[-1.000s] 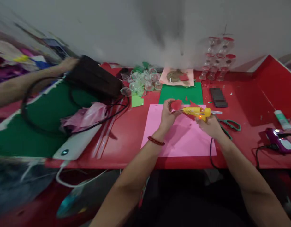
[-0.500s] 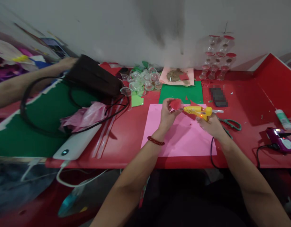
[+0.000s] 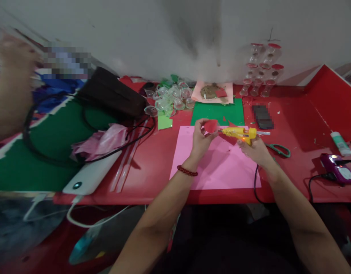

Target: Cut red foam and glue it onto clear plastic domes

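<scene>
My left hand (image 3: pixel 201 139) pinches a small red piece (image 3: pixel 211 126), which looks like paper over a clear plastic part, above a pink sheet (image 3: pixel 189 167). In my right hand (image 3: pixel 254 149) is a yellow hot glue gun (image 3: pixel 238 132) with its small orange light lit and a clear glue stick out of its back. The nozzle points left and is at the edge of the red piece; whether it touches cannot be made out. Green-handled scissors (image 3: pixel 281 150) lie partly behind my right hand. Red paper scraps lie near the top of the pink sheet.
Clear plastic cups (image 3: pixel 175 97) are heaped at the back, beside brown grains on pale pink paper (image 3: pixel 197 93). Stacked hourglass shapes (image 3: pixel 259 72) stand right, near a phone (image 3: pixel 262 117) and purple power socket (image 3: pixel 338 168). Left are a dark bag (image 3: pixel 111 91), power bank (image 3: pixel 91 177) and another person's arm (image 3: pixel 12 87).
The other person's arm at the left has pulled back from the phone by the dark bag toward the left edge. My hands, the red piece and the glue gun stay nearly still.
</scene>
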Demonstrator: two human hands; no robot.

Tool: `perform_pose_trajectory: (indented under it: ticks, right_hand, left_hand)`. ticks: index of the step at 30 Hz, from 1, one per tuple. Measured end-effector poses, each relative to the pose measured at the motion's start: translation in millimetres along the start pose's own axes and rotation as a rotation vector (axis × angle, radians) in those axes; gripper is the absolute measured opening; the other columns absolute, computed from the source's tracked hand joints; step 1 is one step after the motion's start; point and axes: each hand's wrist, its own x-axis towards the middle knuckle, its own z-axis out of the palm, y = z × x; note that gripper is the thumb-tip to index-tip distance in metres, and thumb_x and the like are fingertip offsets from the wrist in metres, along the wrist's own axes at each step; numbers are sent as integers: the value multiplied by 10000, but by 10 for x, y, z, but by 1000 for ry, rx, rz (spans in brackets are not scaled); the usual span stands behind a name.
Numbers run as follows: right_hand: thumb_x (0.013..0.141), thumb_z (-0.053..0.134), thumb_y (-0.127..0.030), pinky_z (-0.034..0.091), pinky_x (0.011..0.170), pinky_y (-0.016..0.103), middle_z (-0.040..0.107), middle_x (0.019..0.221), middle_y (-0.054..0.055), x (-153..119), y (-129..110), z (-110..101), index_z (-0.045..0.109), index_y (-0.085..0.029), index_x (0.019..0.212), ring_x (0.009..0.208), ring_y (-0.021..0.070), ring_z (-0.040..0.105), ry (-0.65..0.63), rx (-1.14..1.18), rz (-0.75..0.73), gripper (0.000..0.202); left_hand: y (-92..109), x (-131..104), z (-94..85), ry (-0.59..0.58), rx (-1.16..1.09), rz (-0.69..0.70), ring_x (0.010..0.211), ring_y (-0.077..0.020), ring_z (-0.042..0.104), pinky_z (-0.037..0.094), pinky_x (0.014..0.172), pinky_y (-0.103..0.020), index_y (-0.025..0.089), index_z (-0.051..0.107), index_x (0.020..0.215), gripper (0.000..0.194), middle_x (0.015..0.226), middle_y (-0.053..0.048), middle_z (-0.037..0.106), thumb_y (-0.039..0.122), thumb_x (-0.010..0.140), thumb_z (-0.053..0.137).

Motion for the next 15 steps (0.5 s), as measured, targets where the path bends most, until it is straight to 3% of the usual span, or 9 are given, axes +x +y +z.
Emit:
perform_pose_trajectory:
  ticks: [15]
  right_hand:
    - [815,599,-655,300,429,240,407,488,-59,20,61,-36,522,-213,732,444,96,384,23,-38,33,456]
  left_hand:
    - [49,-22,26,-14,-4,-9,1088,-196,644,574,876,-341,264,513,1122,565,1208,-57,580,287,674,856]
